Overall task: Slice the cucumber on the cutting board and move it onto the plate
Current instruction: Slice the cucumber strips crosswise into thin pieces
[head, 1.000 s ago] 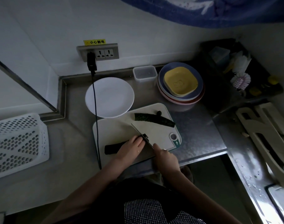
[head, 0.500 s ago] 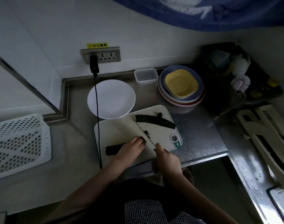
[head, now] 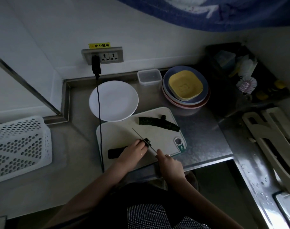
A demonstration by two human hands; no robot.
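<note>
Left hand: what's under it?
The left hand holds down a cucumber piece on the cutting board; its dark end sticks out leftward, the rest is hidden.

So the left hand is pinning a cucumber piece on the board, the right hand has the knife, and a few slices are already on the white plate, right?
Not quite. The head view shows the white plate bare, with no slices on it. The rest holds: the left hand pins a cucumber piece on the cutting board, and the right hand holds the knife.
</note>
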